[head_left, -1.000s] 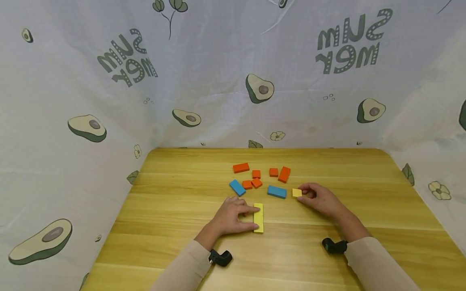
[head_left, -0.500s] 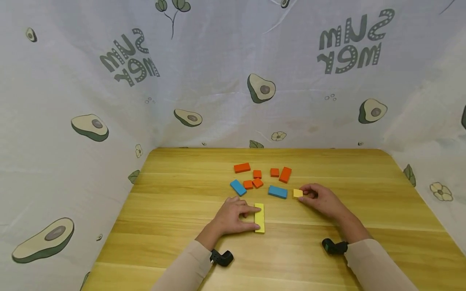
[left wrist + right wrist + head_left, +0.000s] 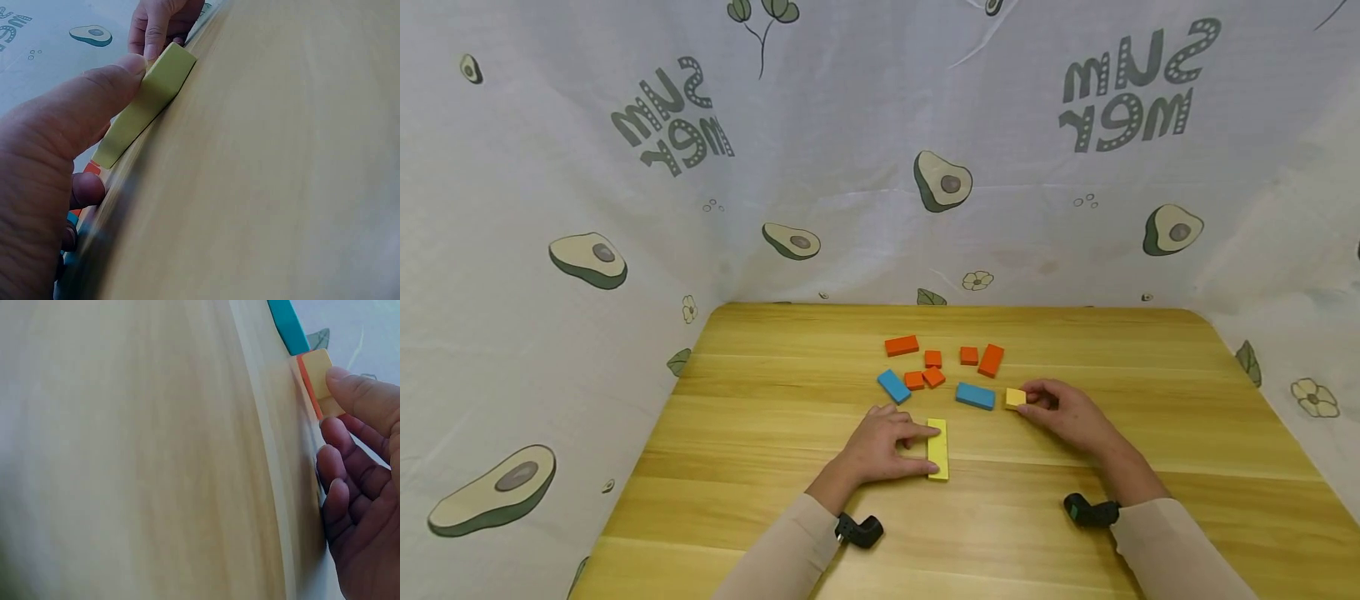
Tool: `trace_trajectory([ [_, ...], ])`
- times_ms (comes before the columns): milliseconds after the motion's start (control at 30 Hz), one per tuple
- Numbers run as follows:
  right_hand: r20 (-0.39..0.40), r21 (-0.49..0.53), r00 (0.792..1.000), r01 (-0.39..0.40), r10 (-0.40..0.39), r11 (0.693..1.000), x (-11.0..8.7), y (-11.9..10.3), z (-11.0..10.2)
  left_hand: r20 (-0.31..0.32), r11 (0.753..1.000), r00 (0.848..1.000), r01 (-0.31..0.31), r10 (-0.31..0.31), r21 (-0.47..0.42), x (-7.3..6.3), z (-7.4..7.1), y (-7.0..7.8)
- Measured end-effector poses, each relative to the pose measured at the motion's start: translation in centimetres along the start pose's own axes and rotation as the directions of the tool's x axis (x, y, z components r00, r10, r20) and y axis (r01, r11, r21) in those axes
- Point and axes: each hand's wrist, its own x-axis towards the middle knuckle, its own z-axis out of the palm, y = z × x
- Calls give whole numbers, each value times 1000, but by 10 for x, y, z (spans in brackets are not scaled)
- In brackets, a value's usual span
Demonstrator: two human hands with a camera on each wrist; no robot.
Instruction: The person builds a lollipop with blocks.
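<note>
A: What reads on the cloth behind the desk [image 3: 760,500]?
B: Above and beyond the left hand [image 3: 880,446], mirrored grey letters [image 3: 673,117]: "SUM" over "MER". The same print [image 3: 1138,83] sits high beyond the right hand [image 3: 1067,412], among printed avocados.

A: And the left hand itself?
B: It pinches the long yellow block [image 3: 937,448], forefinger on the far end, thumb at the near end. The block lies flat on the desk at the fingertips' right.

A: What lies beyond it?
B: A blue block [image 3: 892,386] just past the fingertips, then orange blocks [image 3: 933,368] farther off; another blue block [image 3: 975,396] lies between the hands.

A: The right hand?
B: Fingers curled, thumb and forefinger pinching the small yellow block [image 3: 1015,397], which sits on the desk at the fingertips' left, just beside that second blue block.
</note>
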Motion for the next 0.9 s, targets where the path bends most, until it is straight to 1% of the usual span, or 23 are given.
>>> trace_trajectory([
  [233,7,-20,999,47,-47,999,2,-8,9,0,1000,1000,6,-6,3,-1,-1,-1],
  [467,24,-11,995,98,-98,995,5,-32,25,-2,1000,1000,1,-1,11,-1,-1,-2],
  [700,64,24,989,129,-130,991,8,-55,43,-10,1000,1000,-12,13,16,0,0,-3],
  [833,88,18,985,148,-149,989,12,-64,54,-9,1000,1000,-18,18,15,0,0,-2],
  [900,92,3,983,162,-161,987,15,-67,59,-1,1000,1000,-10,10,15,0,-1,-2],
])
